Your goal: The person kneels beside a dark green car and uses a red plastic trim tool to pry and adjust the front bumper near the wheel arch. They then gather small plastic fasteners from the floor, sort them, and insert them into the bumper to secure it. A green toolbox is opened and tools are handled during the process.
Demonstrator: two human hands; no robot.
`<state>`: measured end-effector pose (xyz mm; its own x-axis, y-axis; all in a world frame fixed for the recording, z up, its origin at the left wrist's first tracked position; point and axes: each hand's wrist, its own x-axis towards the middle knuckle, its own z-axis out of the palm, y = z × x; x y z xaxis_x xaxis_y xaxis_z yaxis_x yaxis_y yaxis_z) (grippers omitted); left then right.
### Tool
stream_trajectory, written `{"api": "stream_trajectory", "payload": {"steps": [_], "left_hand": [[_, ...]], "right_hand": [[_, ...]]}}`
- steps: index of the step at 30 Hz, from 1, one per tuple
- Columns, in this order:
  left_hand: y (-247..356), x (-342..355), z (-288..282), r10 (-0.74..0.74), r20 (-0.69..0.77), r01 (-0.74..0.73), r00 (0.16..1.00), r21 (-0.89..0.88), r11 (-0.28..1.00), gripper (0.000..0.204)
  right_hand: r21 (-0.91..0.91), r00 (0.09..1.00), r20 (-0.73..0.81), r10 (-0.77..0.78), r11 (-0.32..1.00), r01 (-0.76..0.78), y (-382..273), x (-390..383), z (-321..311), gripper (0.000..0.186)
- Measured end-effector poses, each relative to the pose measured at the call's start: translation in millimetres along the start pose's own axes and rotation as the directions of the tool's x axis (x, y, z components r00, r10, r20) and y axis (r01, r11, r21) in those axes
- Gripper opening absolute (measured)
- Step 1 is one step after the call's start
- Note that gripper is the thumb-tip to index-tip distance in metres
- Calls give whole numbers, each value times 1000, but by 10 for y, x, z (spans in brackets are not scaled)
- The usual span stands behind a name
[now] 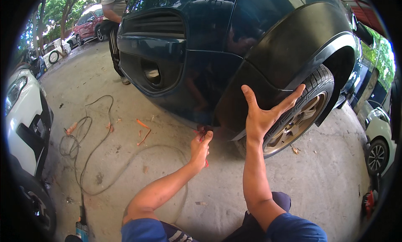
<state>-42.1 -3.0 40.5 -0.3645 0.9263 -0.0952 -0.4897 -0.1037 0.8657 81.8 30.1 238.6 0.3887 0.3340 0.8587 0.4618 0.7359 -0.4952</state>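
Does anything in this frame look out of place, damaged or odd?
A dark cable lies in untidy loops on the floor, with orange debris nearby. The black recess in the dark blue bumper appears to have an open hole, as if a lamp were missing.

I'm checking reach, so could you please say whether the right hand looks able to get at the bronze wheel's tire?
Probably yes: the right hand is spread open, partly overlapping the tire in this view, and nothing seems to stand between them, though the gap is hard to judge.
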Motion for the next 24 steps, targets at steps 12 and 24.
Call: {"api": "stream_trajectory", "payload": {"steps": [12, 24], "left_hand": [[-59, 22, -40, -2, 20, 3, 1000, -14, 1000, 53], [-60, 2, 35, 28, -10, -28, 1000, -9, 1000, 51]], "right_hand": [[-70, 308, 823, -477, 452, 889, -56, 358, -252, 89], [-83, 277, 845, -457, 401, 912, -47, 488, -291, 102]]}}
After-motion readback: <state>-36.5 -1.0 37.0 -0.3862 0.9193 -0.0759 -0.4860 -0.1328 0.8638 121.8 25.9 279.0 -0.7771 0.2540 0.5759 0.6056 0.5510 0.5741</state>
